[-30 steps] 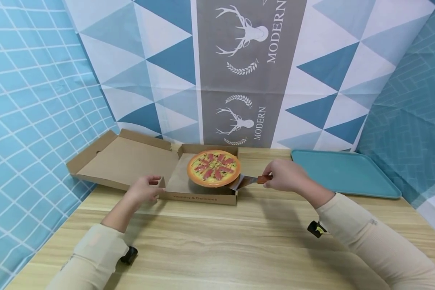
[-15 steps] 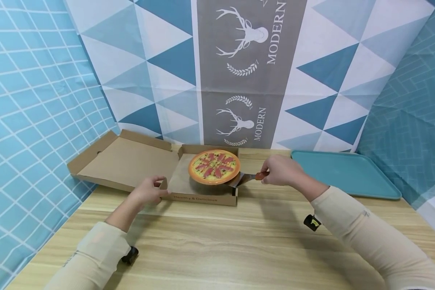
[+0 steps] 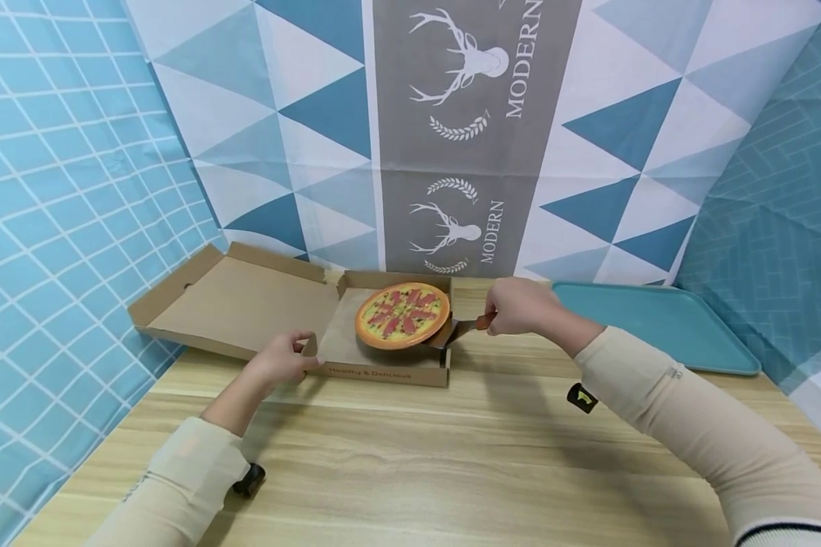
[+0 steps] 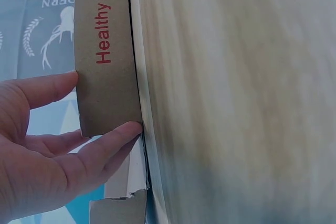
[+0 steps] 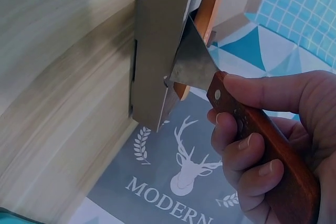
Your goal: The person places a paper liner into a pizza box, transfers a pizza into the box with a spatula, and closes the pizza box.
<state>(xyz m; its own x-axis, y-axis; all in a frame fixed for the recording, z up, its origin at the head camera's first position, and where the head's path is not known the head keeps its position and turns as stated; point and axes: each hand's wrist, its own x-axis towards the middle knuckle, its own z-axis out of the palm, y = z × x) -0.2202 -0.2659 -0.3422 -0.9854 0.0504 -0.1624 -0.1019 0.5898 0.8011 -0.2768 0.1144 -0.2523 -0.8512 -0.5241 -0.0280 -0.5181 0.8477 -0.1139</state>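
Note:
A round pizza [image 3: 402, 315] with an orange rim lies tilted in the cardboard pizza box [image 3: 383, 374], its right side raised on the metal blade of a spatula [image 3: 461, 329]. My right hand [image 3: 522, 305] grips the spatula's wooden handle [image 5: 268, 153], fingers curled round it and thumb along the top. In the right wrist view the blade passes over the box's side wall, under the pizza's edge. My left hand [image 3: 280, 361] holds the box's front left corner. The left wrist view shows the thumb at the wall's upper edge and fingertips [image 4: 131, 128] at the corner.
The box's lid [image 3: 246, 300] lies folded back to the left. A teal tray [image 3: 657, 323] sits on the wooden table [image 3: 397, 463] at the back right. Patterned sheets [image 3: 451, 114] rise behind the table and along both sides.
My right hand and the spatula have moved left and slightly up, the handle now closer to the box. The pizza has tilted more and shifted slightly. My left hand has edged right, onto the box corner.

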